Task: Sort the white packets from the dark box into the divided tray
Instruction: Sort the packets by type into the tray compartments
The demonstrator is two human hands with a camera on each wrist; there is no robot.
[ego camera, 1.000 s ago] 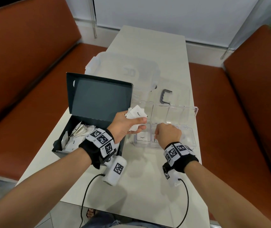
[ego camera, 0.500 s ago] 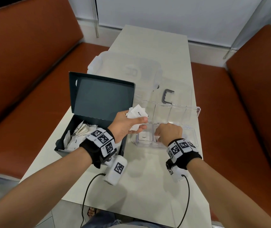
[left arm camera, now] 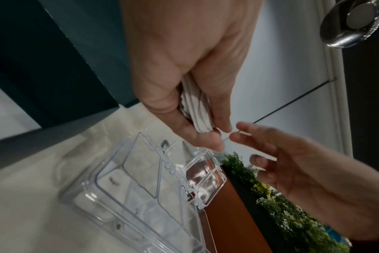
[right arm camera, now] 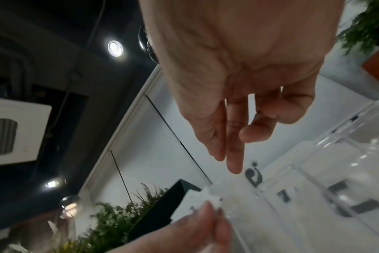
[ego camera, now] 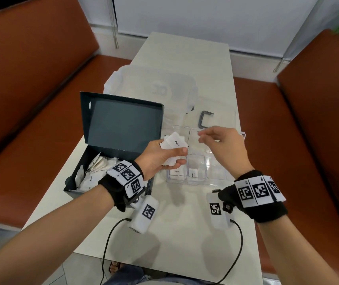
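Left hand (ego camera: 160, 155) grips bunch of white packets (ego camera: 173, 144) above gap between dark box (ego camera: 111, 161) and clear tray (ego camera: 197, 173). Right hand (ego camera: 224, 149) empty, fingers loose, just right of bunch. Top packet sticks up, slanting toward right fingertips. Right hand nearest, likely grabs next.

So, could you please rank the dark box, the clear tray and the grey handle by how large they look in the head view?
1. dark box
2. clear tray, part hidden by hands
3. grey handle
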